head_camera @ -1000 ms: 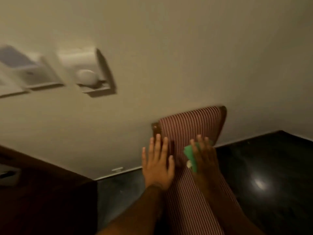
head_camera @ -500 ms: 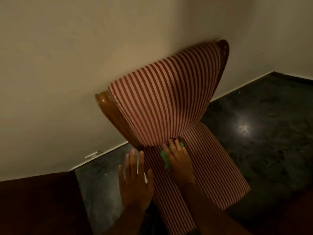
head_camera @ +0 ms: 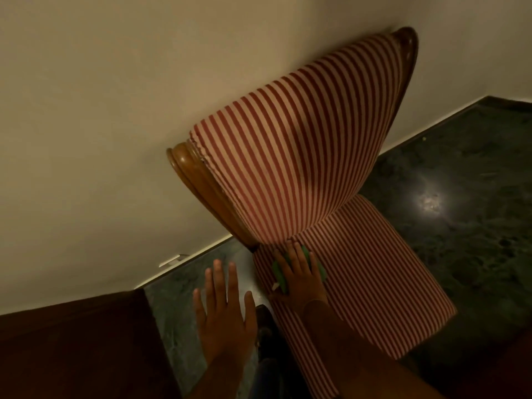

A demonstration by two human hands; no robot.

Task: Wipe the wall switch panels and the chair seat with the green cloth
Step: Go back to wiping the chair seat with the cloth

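Right now your right hand lies flat on the chair seat, fingers spread and pressed down over the green cloth, which is pinned between palm and fabric. The cloth sits at the back edge of the seat, close to its left corner, right where the seat meets the striped backrest; green shows on both sides of your hand. Your fingertips reach almost to the bottom of the backrest. Your left hand is open, fingers splayed, holding nothing, and hangs over the dark floor just beside the seat's left edge, not touching the chair. The backrest's wooden frame stands close against the pale wall. A dark wooden surface fills the lower left corner.
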